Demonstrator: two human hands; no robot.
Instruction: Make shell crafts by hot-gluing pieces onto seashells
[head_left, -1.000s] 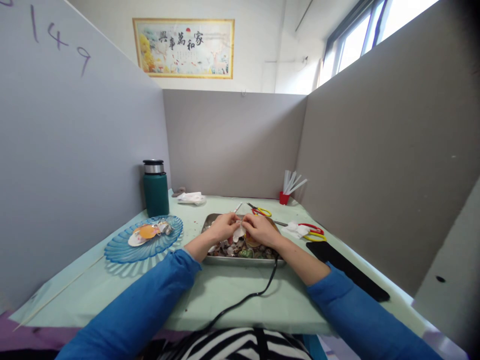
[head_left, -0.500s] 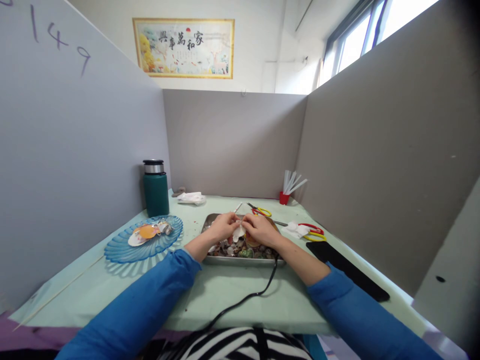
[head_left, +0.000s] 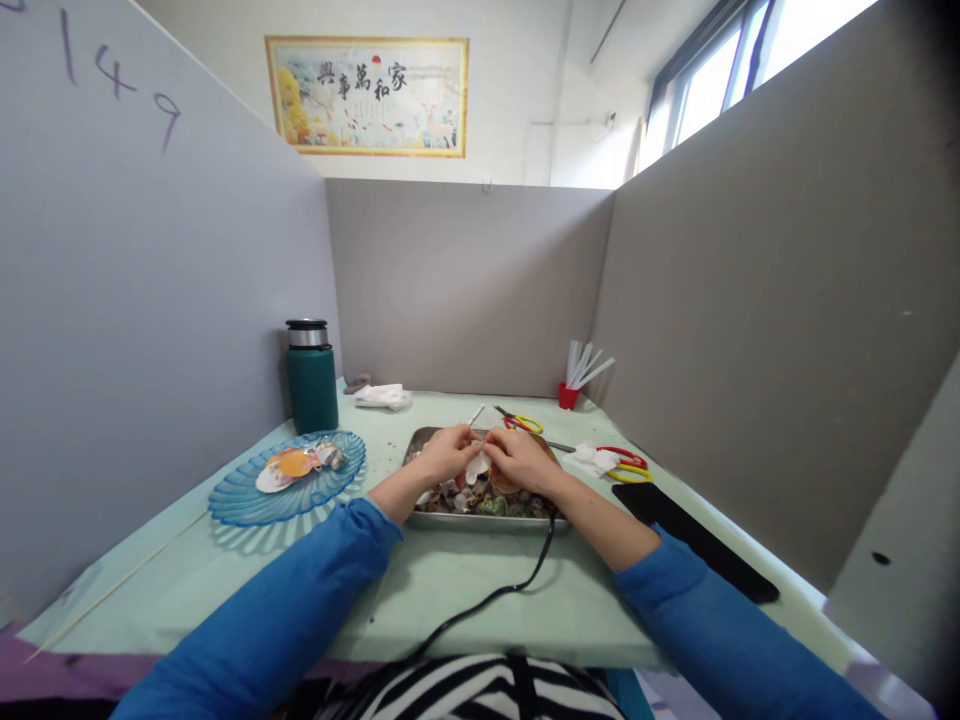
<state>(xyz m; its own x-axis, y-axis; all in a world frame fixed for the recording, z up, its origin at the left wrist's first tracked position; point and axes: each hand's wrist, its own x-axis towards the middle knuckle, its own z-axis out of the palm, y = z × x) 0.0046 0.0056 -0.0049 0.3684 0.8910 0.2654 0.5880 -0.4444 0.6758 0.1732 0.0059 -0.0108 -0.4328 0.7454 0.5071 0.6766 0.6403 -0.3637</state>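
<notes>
My left hand [head_left: 451, 450] and my right hand [head_left: 519, 457] meet fingertip to fingertip above a metal tray [head_left: 480, 523]. Both are closed in a pinch on a small white shell [head_left: 477, 466], which shows just below the fingers; its upper part is hidden by them. Under the hands the tray holds many small shells [head_left: 491, 505] in brown, white and green tones. A thin white stick [head_left: 476, 414] points up behind my left fingertips; whether it is touched I cannot tell.
At left stand a blue fluted plate [head_left: 240, 508] bearing shells and a green bottle [head_left: 312, 385]. Right of the tray lie red-and-yellow scissors [head_left: 634, 470], white tissue [head_left: 594, 460] and a black slab [head_left: 694, 540]. A black cable [head_left: 487, 602] crosses the front; a red cup [head_left: 568, 397] holds white sticks.
</notes>
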